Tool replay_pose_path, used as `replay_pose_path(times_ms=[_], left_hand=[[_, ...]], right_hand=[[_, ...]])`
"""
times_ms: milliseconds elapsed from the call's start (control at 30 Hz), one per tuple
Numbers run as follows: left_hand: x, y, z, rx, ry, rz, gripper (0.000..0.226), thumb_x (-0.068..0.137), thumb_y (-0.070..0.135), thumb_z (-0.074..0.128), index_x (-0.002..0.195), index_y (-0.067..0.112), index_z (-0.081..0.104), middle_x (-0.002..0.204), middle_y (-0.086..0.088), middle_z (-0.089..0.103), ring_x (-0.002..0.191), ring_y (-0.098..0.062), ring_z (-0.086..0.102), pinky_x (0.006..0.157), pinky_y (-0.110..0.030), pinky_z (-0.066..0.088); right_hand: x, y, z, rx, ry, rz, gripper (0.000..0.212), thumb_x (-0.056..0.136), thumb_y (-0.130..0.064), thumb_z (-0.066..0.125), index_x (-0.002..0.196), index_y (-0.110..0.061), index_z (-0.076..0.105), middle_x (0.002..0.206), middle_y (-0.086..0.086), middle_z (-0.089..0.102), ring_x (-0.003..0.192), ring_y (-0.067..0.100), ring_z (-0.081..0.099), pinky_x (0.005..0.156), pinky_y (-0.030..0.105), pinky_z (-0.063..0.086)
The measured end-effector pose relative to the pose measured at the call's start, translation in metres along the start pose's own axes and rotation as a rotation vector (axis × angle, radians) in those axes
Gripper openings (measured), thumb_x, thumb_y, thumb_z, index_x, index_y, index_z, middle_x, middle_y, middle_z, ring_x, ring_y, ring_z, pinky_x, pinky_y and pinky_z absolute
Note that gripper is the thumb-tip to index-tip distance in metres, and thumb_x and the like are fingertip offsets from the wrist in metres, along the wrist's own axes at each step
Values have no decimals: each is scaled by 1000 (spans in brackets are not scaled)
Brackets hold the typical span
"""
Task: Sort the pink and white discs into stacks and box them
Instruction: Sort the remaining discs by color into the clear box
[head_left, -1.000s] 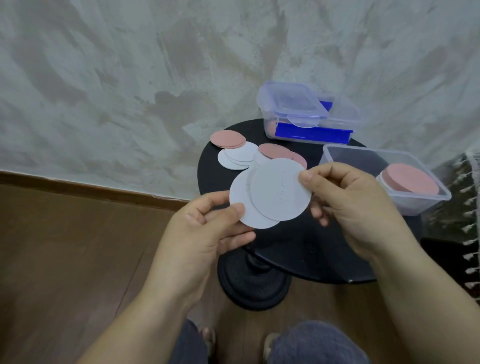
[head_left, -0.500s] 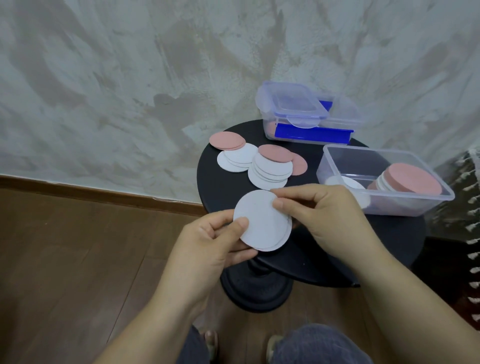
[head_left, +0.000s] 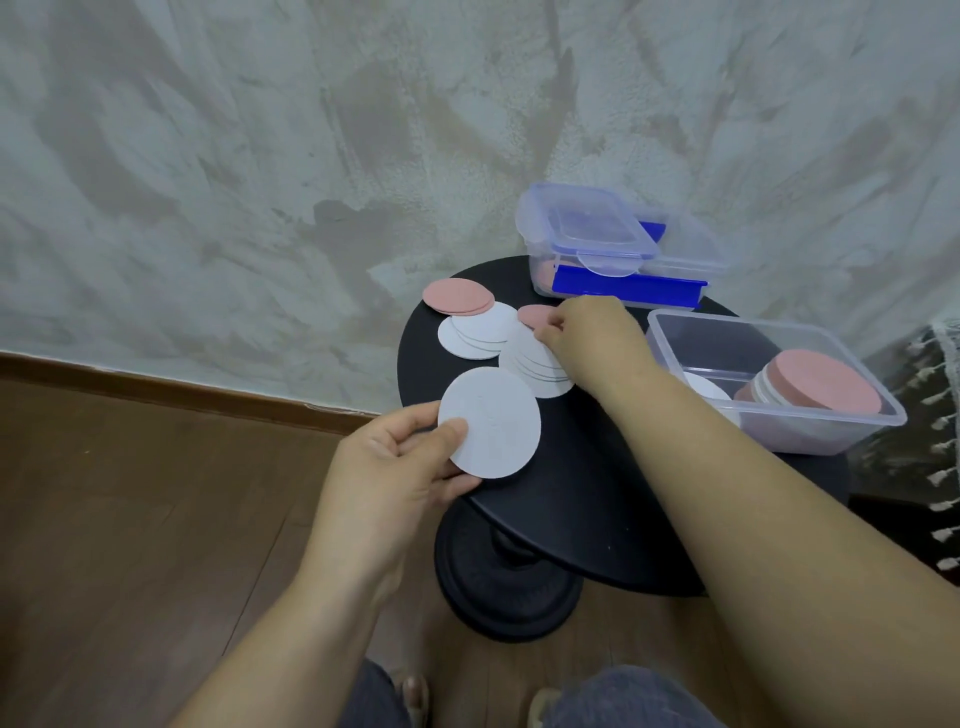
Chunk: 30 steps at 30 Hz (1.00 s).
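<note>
My left hand (head_left: 395, 467) pinches a small stack of white discs (head_left: 493, 423) above the near left edge of the round black table (head_left: 597, 499). My right hand (head_left: 592, 338) reaches over a spread pile of white discs (head_left: 535, 366) and its fingers curl on a pink disc (head_left: 535, 314) lying on top. Further left lie more white discs (head_left: 478, 332) with pink discs (head_left: 457, 296) partly over them. An open clear box (head_left: 831, 436) at the right holds a stack topped with a pink disc (head_left: 826, 382) and a white disc (head_left: 704, 387).
A lidded clear box with blue clasps (head_left: 613, 260) stands at the table's back against the plastered wall. The table's black pedestal base (head_left: 509, 587) rests on the wooden floor. A fringed cloth (head_left: 940, 415) hangs at the far right. My knees show at the bottom.
My right hand has let go of the white discs and moved away to the pile on the table, taking hold of a pink disc. My left hand keeps the white discs.
</note>
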<state>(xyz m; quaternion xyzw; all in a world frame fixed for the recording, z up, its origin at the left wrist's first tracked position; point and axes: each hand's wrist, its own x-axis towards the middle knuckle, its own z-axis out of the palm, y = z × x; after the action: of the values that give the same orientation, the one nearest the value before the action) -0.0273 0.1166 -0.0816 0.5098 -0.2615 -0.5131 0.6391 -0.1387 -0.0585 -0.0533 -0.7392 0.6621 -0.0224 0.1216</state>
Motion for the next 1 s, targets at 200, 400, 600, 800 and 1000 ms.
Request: replay_pose_path(times_ms=[200, 400, 600, 800, 1000], left_hand=[[6, 0, -1, 11, -2, -6, 11, 87, 5, 58, 90, 11, 67, 78, -4, 74, 72, -16, 71, 62, -24, 58], [7, 0, 3, -26, -1, -14, 11, 88, 5, 57, 89, 11, 66, 75, -3, 74, 70, -15, 70, 61, -24, 57], [8, 1, 4, -50, 17, -7, 12, 88, 6, 57, 88, 13, 67, 75, -2, 74, 72, -15, 70, 58, -22, 56], [1, 4, 6, -86, -48, 13, 12, 88, 8, 57, 92, 14, 66, 79, -1, 75, 73, -13, 71, 58, -19, 54], [-6, 4, 10, -90, -127, 17, 19, 78, 14, 62, 96, 14, 67, 84, -4, 75, 76, -16, 71, 60, -20, 55]], right_hand=[[-3, 13, 15, -142, 392, -243, 22, 97, -15, 42, 106, -3, 58, 104, 15, 62, 96, 33, 56, 69, 33, 36], [-30, 18, 16, 208, 702, -445, 25, 94, -19, 49, 101, -2, 66, 99, 16, 59, 87, 31, 55, 70, 29, 35], [-86, 26, 13, 877, 462, -459, 13, 90, -17, 58, 88, -22, 69, 92, -4, 64, 87, 7, 62, 77, 24, 55], [-123, 44, 5, 1210, 250, -358, 38, 79, 3, 66, 100, -28, 63, 104, -10, 69, 84, 3, 68, 78, 16, 53], [-135, 49, -1, 1284, 269, -342, 43, 75, 6, 67, 97, -30, 62, 81, -15, 71, 77, 2, 68, 70, 17, 55]])
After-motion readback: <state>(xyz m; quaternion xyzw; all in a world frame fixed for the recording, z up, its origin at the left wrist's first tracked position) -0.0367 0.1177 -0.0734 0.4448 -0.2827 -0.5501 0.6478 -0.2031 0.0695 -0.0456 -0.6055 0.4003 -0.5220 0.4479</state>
